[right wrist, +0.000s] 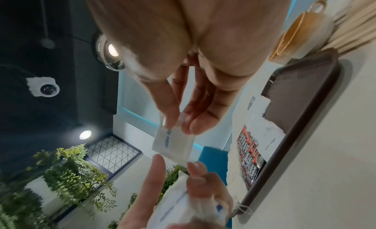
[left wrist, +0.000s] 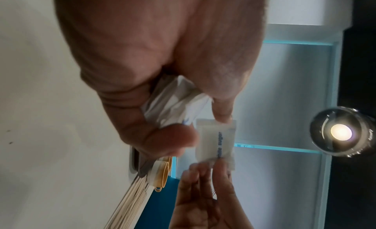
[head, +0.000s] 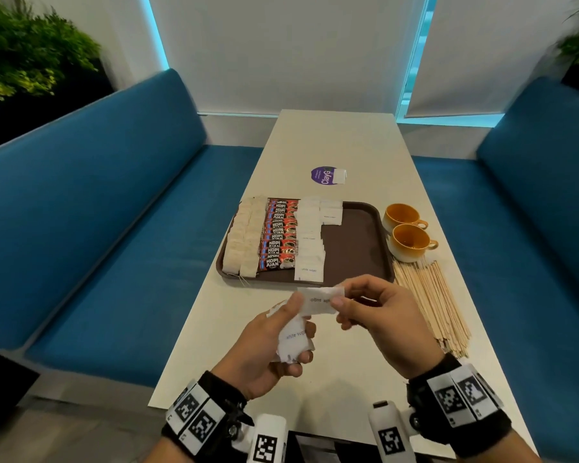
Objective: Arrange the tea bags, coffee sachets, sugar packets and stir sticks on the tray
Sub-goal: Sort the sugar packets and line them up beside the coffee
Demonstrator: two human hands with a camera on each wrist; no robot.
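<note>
A brown tray (head: 351, 248) holds rows of tea bags (head: 244, 238), red coffee sachets (head: 279, 235) and white sugar packets (head: 310, 248); its right half is bare. In front of it, above the table, my left hand (head: 298, 305) grips a crumpled bunch of sugar packets (head: 295, 339) in its palm. Its thumb also pinches one end of a single sugar packet (head: 318, 300). My right hand (head: 343, 302) pinches the other end. The left wrist view shows this packet (left wrist: 215, 139) below the bunch (left wrist: 175, 102). Stir sticks (head: 432, 302) lie in a pile right of the tray.
Two yellow cups (head: 403, 217) stand by the tray's right edge, behind the sticks. A purple round sticker (head: 323, 175) with one white packet on it lies beyond the tray. Blue benches (head: 114, 228) flank the narrow table.
</note>
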